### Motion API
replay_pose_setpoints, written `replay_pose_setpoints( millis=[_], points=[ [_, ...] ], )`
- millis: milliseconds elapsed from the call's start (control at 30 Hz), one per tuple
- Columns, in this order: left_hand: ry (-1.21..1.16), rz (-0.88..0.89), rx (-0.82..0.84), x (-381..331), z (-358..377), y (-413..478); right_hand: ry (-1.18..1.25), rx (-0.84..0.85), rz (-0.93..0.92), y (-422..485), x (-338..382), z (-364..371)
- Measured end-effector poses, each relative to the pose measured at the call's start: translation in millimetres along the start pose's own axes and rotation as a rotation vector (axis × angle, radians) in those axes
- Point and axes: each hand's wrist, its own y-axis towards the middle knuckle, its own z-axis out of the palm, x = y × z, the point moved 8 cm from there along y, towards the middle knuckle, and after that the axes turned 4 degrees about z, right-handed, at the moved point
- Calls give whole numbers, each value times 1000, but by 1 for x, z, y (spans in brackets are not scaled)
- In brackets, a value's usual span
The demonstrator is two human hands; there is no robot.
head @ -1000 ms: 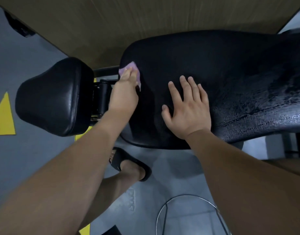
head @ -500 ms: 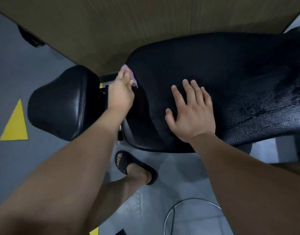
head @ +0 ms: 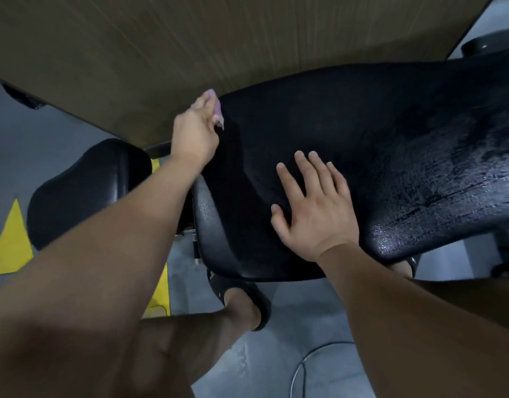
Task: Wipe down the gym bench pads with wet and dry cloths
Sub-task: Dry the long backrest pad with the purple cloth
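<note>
I can make out only a scrap of the cloth (head: 217, 110); the rest is buried under the left hand (head: 194, 133), whose fingertips are lost round the pad's far corner. The pad (head: 362, 139) runs off the right edge, and the right hand (head: 313, 208) covers a patch of it. The left forearm, smeared with blur near the lens, blocks the joint between this pad and the small pad (head: 83, 185). One sandal (head: 259, 305) is half tucked under the pad. A pale shape (head: 402, 267) beneath the pad's near rim is too hidden for me to name. The wire loop (head: 303, 366) is cut by the bottom edge, the yellow triangle (head: 12, 239) by the left.
</note>
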Motion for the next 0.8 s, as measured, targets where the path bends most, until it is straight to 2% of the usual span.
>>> replay_pose_setpoints(
  millis=[67,233,367,467,633,800],
  points=[
    [5,35,7,-4,-1,-3,10,0,1,0,0,0],
    [24,290,60,-33,9,-64,17,-3,12,1,0,-4],
    [137,205,97,-23,9,-5,11,1,9,1,0,-2],
    [136,148,64,-36,6,21,-2,13,10,2,0,0],
    [87,268,36,-47,18,-36,26,-3,14,2,-1,-1],
    [117,290,42,-46,15,10,12,6,9,2,-1,1]
  ],
)
